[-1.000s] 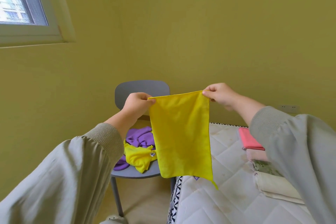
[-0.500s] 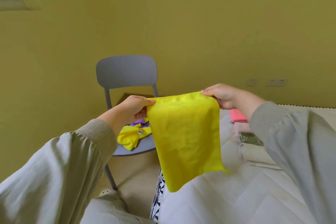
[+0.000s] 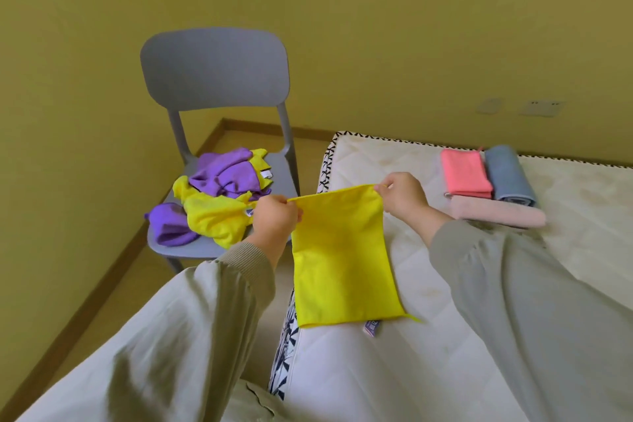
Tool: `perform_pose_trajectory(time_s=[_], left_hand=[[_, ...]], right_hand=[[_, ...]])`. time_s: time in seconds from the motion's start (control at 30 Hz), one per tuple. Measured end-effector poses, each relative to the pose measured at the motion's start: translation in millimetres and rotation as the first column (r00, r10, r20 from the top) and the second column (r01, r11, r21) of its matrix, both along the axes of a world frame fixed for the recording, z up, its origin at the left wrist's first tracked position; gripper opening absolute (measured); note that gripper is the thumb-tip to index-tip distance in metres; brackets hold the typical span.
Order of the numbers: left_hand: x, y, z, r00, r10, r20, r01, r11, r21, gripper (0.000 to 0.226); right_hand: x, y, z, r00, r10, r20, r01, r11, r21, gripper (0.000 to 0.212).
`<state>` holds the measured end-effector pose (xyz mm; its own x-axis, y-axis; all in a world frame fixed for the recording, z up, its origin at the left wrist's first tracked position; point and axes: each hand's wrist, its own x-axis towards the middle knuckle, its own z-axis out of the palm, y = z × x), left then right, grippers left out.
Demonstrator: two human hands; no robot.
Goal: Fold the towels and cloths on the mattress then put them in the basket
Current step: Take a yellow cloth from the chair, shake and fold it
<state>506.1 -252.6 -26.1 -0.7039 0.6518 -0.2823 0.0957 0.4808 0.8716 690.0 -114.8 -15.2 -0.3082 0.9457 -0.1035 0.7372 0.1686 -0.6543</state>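
Cloth [image 3: 342,264] had come down onto the mattress [image 3: 445,370] near its left edge, left hand [image 3: 274,216] and right hand [image 3: 400,193] each pinched a far corner, cloth trailed lengthwise toward the person

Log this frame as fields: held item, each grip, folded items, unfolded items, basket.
held item: yellow cloth, hanging from its top corners, lower edge at the mattress
left grip: left hand pinches the top left corner
right grip: right hand pinches the top right corner
folded: pink cloth, blue-grey towel, pale pink towel, grouped on the mattress
unfolded: purple and yellow cloths heaped on the grey chair seat
basket: not in view
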Motion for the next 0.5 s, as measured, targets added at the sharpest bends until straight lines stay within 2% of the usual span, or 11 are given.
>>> perform_pose_trajectory(time_s=[0.13, 0.27, 0.4, 0.5], left_hand=[[-12, 18, -14, 0.981, 0.031, 0.193, -0.033, 0.999, 0.009, 0.022], [-22, 34, -22, 0.941, 0.004, 0.338, -0.027, 0.998, 0.062, 0.013], [-32, 51, -14, 0.889, -0.025, 0.457, -0.053, 0.986, 0.158, 0.024], [-36, 62, -5, 0.861, -0.012, 0.508, -0.098, 0.977, 0.19, 0.035]], right_hand=[[-11, 14, -16, 0.979, -0.073, -0.19, 0.025, 0.97, -0.243, 0.019], [-22, 31, -20, 0.921, -0.248, -0.299, 0.099, 0.894, -0.437, 0.017], [-34, 49, -6, 0.867, -0.328, -0.376, 0.134, 0.878, -0.459, 0.029], [-38, 59, 3, 0.817, -0.348, -0.46, 0.15, 0.898, -0.413, 0.015]])
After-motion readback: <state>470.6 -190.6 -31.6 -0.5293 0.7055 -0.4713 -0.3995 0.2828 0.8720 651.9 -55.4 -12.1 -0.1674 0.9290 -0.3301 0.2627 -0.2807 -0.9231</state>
